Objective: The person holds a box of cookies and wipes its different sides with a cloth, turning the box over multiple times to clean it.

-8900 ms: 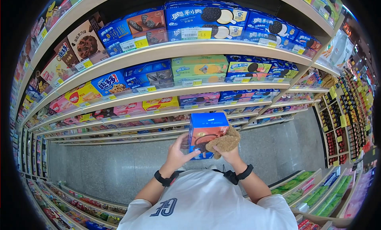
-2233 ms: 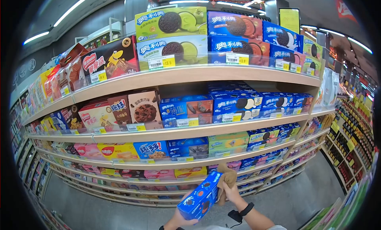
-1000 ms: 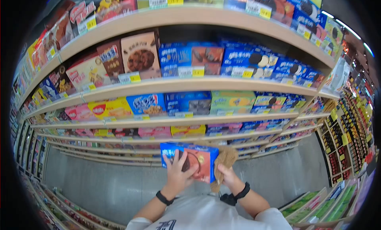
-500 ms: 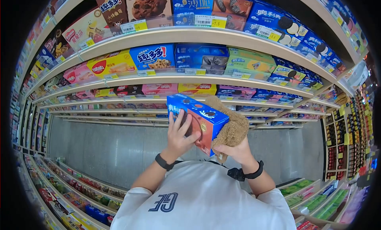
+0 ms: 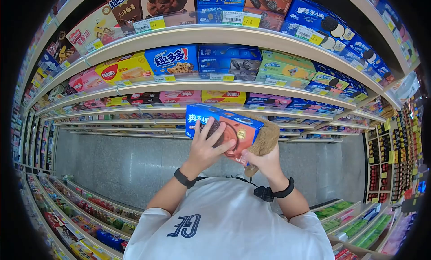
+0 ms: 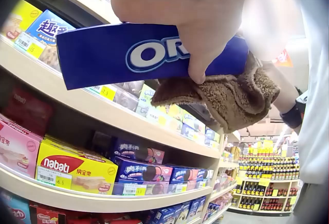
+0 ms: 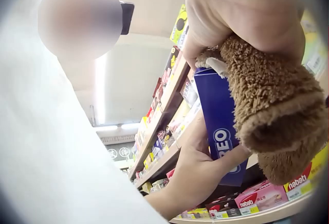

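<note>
A blue and orange-brown Oreo box [image 5: 242, 133] is held up before the chest, its picture face turned upward toward the person. My left hand [image 5: 206, 148] grips it, fingers spread across that face; in the left wrist view the thumb lies over the blue Oreo side [image 6: 105, 54]. Brown fluffy cloth [image 5: 266, 139] is bunched in my right hand [image 5: 266, 164], at the right end of the box. The right wrist view shows the cloth [image 7: 272, 87] hanging in folds beside the box [image 7: 213, 93], covering part of it.
Shelves [image 5: 220, 34] of biscuit boxes with price tags run across in front. Lower racks [image 5: 76, 201] of snacks stand behind the person on both sides. Grey floor [image 5: 121, 157] lies between, and bottle shelves [image 5: 381, 163] rise at the far right.
The box was slanted with a narrow blue side up, my left hand at its lower end; now its picture face is up. Over the last half second it turns slightly. The cloth stays in my right hand.
</note>
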The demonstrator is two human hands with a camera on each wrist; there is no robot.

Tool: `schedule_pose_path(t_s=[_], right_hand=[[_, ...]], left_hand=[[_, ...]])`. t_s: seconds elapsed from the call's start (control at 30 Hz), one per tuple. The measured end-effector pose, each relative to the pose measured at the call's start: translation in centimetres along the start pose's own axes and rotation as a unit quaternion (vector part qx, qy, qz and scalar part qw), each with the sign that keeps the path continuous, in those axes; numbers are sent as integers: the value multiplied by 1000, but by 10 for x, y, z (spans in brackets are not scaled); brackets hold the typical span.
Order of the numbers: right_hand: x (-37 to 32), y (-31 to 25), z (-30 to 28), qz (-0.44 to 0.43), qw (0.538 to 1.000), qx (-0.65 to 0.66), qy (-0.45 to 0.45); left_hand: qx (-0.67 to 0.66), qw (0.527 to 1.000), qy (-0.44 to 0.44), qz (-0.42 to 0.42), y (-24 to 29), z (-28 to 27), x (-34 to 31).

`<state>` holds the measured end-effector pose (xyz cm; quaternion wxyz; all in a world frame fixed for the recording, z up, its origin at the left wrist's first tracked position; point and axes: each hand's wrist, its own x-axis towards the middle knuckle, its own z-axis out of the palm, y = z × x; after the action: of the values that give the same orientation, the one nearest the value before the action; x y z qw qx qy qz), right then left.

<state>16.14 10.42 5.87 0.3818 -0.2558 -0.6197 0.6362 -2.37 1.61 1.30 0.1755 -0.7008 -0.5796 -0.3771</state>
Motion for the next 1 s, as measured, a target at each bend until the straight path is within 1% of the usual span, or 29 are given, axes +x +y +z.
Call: schedule_pose_path(t_s=[0.03, 0.07, 0.1, 0.17, 0.2, 0.23, 0.27, 0.3, 0.33, 0.37, 0.4, 0.43, 0.47, 0.5, 0.53, 0.57, 0.6, 0.63, 0.67, 0.7, 0.73, 0.77, 0.8, 0.83, 0.87, 0.9, 0.93, 0.97, 1.0], right_hand=[[0, 8, -8, 61, 998, 23, 15], [0, 14, -14, 123, 991, 46, 29], [0, 19, -18, 126, 991, 46, 28], [4, 25, -25, 128, 977, 156, 63], [2, 24, -30, 138, 972, 183, 47], [3, 24, -34, 142, 972, 183, 47], [4, 23, -37, 145, 967, 205, 45], [3, 23, -41, 147, 961, 228, 45], [2, 25, -47, 149, 963, 220, 32], [1, 30, -51, 147, 964, 221, 33], [2, 35, -54, 140, 964, 224, 14], [4, 38, -56, 134, 964, 228, -7], [6, 41, -58, 133, 965, 227, -10], [7, 43, -60, 132, 963, 231, -27], [7, 44, -60, 132, 962, 235, -44], [8, 45, -60, 134, 962, 235, -46], [9, 45, -59, 126, 965, 225, -46], [10, 44, -58, 117, 968, 216, -46], [11, 43, -57, 118, 968, 216, -48], [14, 41, -56, 117, 977, 179, -11], [17, 38, -55, 114, 983, 142, 26], [20, 34, -53, 113, 983, 142, 24], [21, 30, -50, 107, 990, 73, 53], [23, 28, -47, 100, 992, 3, 82], [26, 30, -42, 100, 992, 3, 82], [29, 34, -36, 5, 992, -45, 115], [31, 36, -32, -90, 981, -94, 146], [32, 37, -29, -92, 980, -95, 146], [33, 38, -26, -118, 974, -126, 145]], left_hand=[[-9, 999, -47, -7, 1, -5, 3], [-12, 996, -84, 11, -4, -11, 6], [-12, 996, -85, 8, -5, -19, 10], [-23, 989, -133, -55, -9, -32, 16], [27, 987, -145, -57, -18, -36, 12], [26, 987, -147, -60, -25, -36, 6], [-23, 986, -85, -144, -31, -32, -1], [-72, 971, -23, -225, -36, -30, -6], [-103, 963, -30, -246, -40, -32, -9], [-103, 964, -30, -245, -39, -32, -10], [-299, 897, -33, -323, -38, -32, -12], [-481, 787, -35, -385, -37, -33, -14], [-509, 727, -99, -450, -44, -34, -24], [-508, 727, -96, -451, -46, -33, -30], [-591, 633, -61, -496, -45, -34, -31], [-663, 527, -24, -532, -44, -35, -31], [-684, 501, -12, -531, -44, -37, -31], [-683, 500, -10, -532, -42, -37, -30], [-671, 546, -26, -501, -41, -37, -29], [-657, 591, -42, -467, -40, -37, -27], [-656, 592, -40, -466, -38, -38, -24], [-631, 628, -28, -455, -35, -38, -21], [-604, 663, -16, -442, -31, -39, -18], [-604, 663, -16, -442, -26, -40, -14], [-590, 687, -6, -424, -21, -41, -9], [-574, 711, 4, -406, -17, -40, -6], [-570, 720, 12, -395, -15, -38, -5], [-571, 720, 14, -394, -12, -37, -3], [-565, 726, 17, -392, -9, -37, -2]])
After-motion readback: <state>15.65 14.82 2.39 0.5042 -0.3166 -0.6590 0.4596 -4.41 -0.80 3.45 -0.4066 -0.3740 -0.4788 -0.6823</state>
